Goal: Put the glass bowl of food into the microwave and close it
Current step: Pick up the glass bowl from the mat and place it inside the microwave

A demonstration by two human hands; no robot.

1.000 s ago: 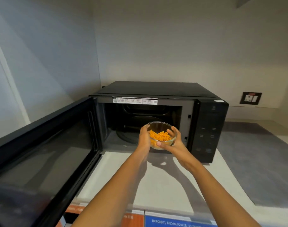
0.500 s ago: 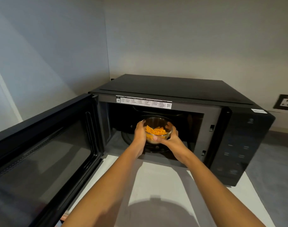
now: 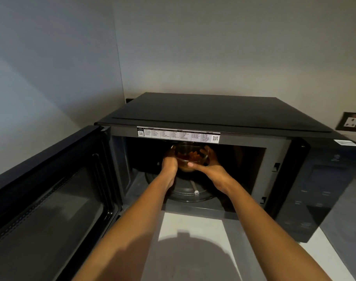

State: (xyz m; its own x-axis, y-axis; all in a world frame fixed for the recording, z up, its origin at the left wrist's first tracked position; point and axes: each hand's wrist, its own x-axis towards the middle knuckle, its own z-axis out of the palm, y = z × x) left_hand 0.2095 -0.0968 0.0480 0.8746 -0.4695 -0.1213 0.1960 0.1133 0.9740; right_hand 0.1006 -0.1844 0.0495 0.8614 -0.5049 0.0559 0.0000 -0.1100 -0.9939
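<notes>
The black microwave [image 3: 219,110] stands on the counter with its door [image 3: 51,195] swung wide open to the left. Inside the dark cavity I hold the glass bowl of orange food [image 3: 190,156] above the round turntable [image 3: 190,189]. My left hand [image 3: 169,164] grips the bowl's left side and my right hand [image 3: 210,166] cups its right side and underside. The food looks dim in the shadow of the cavity. I cannot tell whether the bowl touches the turntable.
The microwave's control panel [image 3: 315,191] is on its right front. A wall socket [image 3: 353,122] sits on the back wall at the right. White counter [image 3: 193,226] lies in front of the cavity, and walls close in on the left and behind.
Both hands have carried the bowl from in front of the microwave into its cavity, deeper than half a second ago. The view has moved closer to the microwave.
</notes>
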